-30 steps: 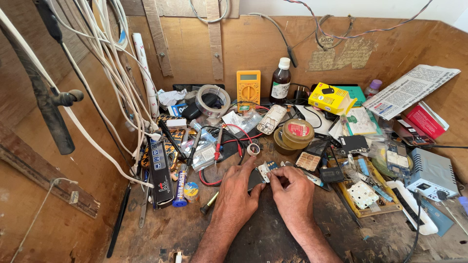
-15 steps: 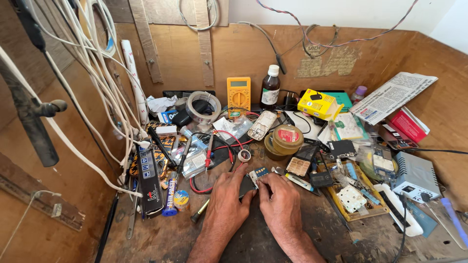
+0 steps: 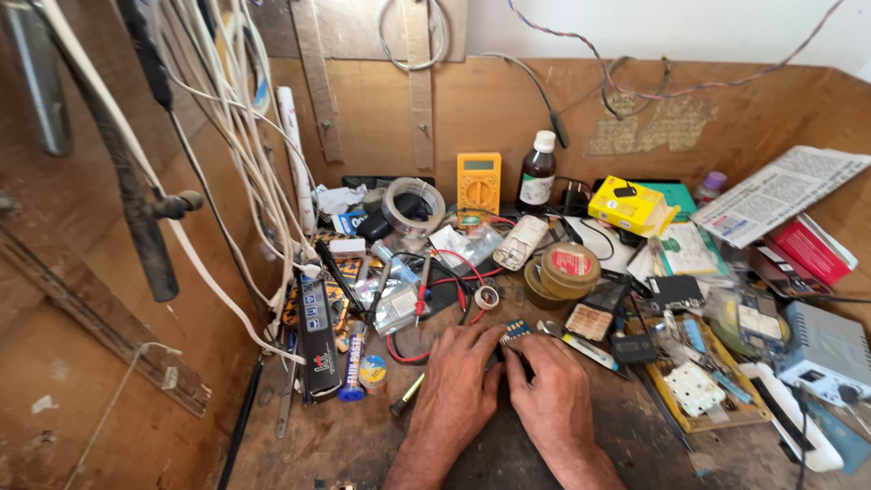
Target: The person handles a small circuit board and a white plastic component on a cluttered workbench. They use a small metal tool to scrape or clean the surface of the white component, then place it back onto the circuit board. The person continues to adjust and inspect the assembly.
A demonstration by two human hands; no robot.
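Pinching small circuit board (image 3: 517,329) between left hand (image 3: 458,386) and right hand (image 3: 551,396) fingertips (edges only); best kept low over bench (image 3: 345,445).

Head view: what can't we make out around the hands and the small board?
- Small circuit board: mostly covered by the fingers of the left hand and right hand; parts too small to tell.
- Grip on it: fingertips overlap, unclear.
- White device: cut off by the right edge.
- Forearms: cut off by the bottom edge.
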